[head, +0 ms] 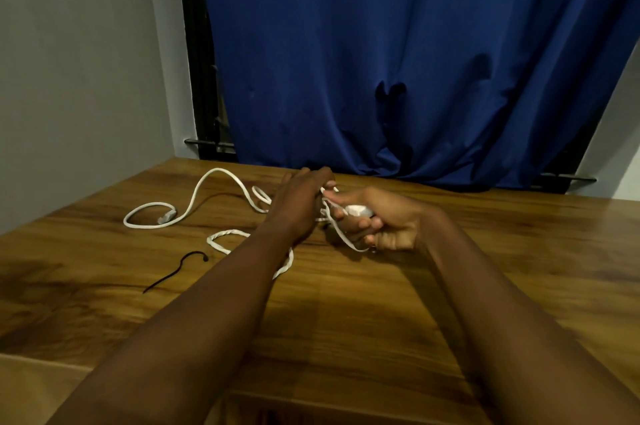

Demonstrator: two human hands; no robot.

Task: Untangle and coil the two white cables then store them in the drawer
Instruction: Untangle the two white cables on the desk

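Observation:
Two white cables lie tangled on the wooden table (450,286). One smooth white cable (194,196) loops out to the left and ends in a plug (167,216). A twisted white cable (225,234) curls under my left forearm. My left hand (299,206) is palm down over the tangle, fingers on the strands. My right hand (377,223) is curled around a white plug block (358,210) and several strands, one of which loops below its fingers. The drawer is out of sight.
A thin black tie (176,270) lies on the table at the left. A blue curtain (415,61) hangs behind the table's far edge, with a grey wall (79,61) at the left. The table's near edge runs below my forearms.

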